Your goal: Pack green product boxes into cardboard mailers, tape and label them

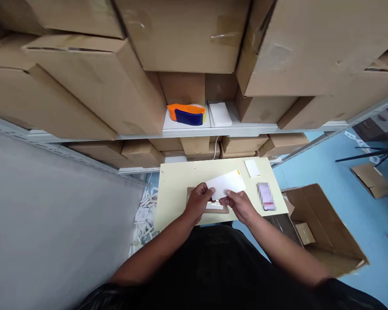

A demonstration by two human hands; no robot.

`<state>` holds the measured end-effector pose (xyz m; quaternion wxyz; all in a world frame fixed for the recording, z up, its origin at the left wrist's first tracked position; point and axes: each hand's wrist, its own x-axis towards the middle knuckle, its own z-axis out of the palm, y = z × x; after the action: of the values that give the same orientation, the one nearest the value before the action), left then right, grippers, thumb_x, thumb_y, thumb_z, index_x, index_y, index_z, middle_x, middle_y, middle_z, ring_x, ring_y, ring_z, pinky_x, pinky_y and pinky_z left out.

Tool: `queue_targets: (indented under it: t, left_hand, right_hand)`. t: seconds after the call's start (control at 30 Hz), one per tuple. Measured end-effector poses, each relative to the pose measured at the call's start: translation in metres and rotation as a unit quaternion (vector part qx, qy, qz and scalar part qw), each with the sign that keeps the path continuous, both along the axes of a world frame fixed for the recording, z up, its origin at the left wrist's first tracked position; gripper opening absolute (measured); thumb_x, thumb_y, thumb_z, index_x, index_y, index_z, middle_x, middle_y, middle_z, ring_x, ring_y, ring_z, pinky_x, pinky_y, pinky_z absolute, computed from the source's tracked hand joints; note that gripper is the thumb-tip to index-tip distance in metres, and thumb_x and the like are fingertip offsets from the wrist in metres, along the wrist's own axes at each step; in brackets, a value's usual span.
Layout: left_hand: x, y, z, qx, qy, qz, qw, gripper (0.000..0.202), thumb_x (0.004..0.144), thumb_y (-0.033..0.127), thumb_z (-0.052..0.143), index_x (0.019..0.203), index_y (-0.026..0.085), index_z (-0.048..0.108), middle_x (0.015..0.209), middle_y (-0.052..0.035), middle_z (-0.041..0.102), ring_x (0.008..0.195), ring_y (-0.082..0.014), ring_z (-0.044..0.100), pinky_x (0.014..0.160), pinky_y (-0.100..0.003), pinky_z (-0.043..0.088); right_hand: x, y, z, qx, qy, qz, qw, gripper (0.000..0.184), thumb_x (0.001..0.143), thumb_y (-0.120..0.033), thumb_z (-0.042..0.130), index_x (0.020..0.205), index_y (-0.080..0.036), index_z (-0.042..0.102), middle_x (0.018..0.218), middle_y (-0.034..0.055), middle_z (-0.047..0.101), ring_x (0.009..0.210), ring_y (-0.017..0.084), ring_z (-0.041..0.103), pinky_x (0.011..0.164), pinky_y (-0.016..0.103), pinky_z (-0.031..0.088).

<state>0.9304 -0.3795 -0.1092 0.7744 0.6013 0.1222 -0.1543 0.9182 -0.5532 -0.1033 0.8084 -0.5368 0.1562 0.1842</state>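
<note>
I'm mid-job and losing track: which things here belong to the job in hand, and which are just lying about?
In use, apparently:
white flat item, in left hand and right hand
brown piece beneath

Probably lying about:
orange-blue item, shelf
blurred item, right side of table
open carton, floor

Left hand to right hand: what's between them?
Head view: a white rectangular piece with yellow marking near one corner lies between the left hand and the right hand, held by both.
</note>
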Motion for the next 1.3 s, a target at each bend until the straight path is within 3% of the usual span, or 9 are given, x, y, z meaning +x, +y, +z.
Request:
queue_targets:
  t: [0.1, 0.2, 0.33, 0.47, 0.7, 1.07, 1.3]
  left_hand:
    - [-0.013, 0.014, 0.004, -0.002, -0.023, -0.018, 1.000, 0.032, 0.078, 0.047, 0.078, 0.084, 0.018, 0.067, 0.079, -0.0009, 0.068, 0.070, -0.0130, 0.059, 0.069, -0.027, 0.049]
    - [-0.018, 0.033, 0.012, -0.025, -0.024, -0.034, 0.999, 0.026, 0.079, 0.043, 0.074, 0.081, 0.017, 0.069, 0.077, -0.0029, 0.069, 0.073, -0.0157, 0.061, 0.072, -0.029, 0.050]
    - [-0.016, 0.055, 0.024, -0.026, -0.020, -0.038, 0.999, 0.021, 0.079, 0.038, 0.069, 0.079, 0.017, 0.072, 0.079, -0.0053, 0.071, 0.072, -0.0165, 0.062, 0.070, -0.030, 0.050]
    - [-0.015, 0.057, 0.033, 0.001, -0.015, -0.044, 0.999, 0.017, 0.076, 0.034, 0.069, 0.074, 0.018, 0.072, 0.072, -0.0045, 0.070, 0.067, -0.0164, 0.061, 0.069, -0.030, 0.049]
    - [-0.019, 0.027, 0.033, 0.009, -0.014, -0.023, 1.000, 0.017, 0.074, 0.033, 0.070, 0.069, 0.018, 0.067, 0.068, -0.0017, 0.067, 0.066, -0.0147, 0.059, 0.070, -0.030, 0.048]
    - [-0.021, -0.042, 0.032, 0.022, 0.009, 0.012, 1.000, 0.017, 0.072, 0.034, 0.071, 0.070, 0.018, 0.067, 0.065, -0.0001, 0.064, 0.063, -0.0141, 0.057, 0.068, -0.030, 0.047]
    - [-0.029, -0.069, 0.031, 0.025, 0.006, 0.036, 0.999, 0.012, 0.073, 0.030, 0.068, 0.069, 0.018, 0.068, 0.065, -0.0005, 0.065, 0.063, -0.0135, 0.058, 0.068, -0.028, 0.046]
  right_hand:
    - [-0.002, 0.030, 0.002, -0.006, -0.010, -0.051, 0.999, 0.041, 0.071, -0.043, 0.088, 0.099, -0.018, 0.072, 0.099, 0.0083, 0.077, 0.082, 0.023, 0.071, 0.064, 0.033, 0.057]
    - [-0.002, 0.045, 0.008, -0.008, -0.004, -0.052, 0.999, 0.041, 0.070, -0.038, 0.086, 0.102, -0.017, 0.070, 0.092, 0.0069, 0.076, 0.076, 0.022, 0.069, 0.057, 0.030, 0.054]
    - [-0.003, 0.045, 0.017, -0.025, 0.013, -0.055, 0.998, 0.038, 0.067, -0.033, 0.086, 0.097, -0.016, 0.070, 0.085, 0.0058, 0.074, 0.070, 0.021, 0.067, 0.050, 0.028, 0.052]
    - [-0.003, 0.036, 0.018, -0.037, 0.011, -0.009, 0.999, 0.037, 0.067, -0.032, 0.084, 0.098, -0.016, 0.071, 0.087, 0.0070, 0.075, 0.071, 0.023, 0.067, 0.047, 0.028, 0.050]
    - [0.007, 0.003, 0.016, -0.027, 0.030, 0.041, 0.998, 0.040, 0.063, -0.030, 0.084, 0.098, -0.015, 0.071, 0.086, 0.0068, 0.076, 0.069, 0.022, 0.067, 0.048, 0.028, 0.049]
    - [0.024, -0.068, 0.009, -0.056, 0.026, 0.103, 0.993, 0.034, 0.063, -0.029, 0.083, 0.092, -0.016, 0.070, 0.081, 0.0062, 0.074, 0.066, 0.022, 0.064, 0.047, 0.028, 0.047]
    - [0.028, -0.091, 0.004, -0.055, 0.037, 0.123, 0.990, 0.038, 0.059, -0.029, 0.084, 0.092, -0.016, 0.069, 0.082, 0.0057, 0.074, 0.071, 0.022, 0.064, 0.049, 0.029, 0.048]
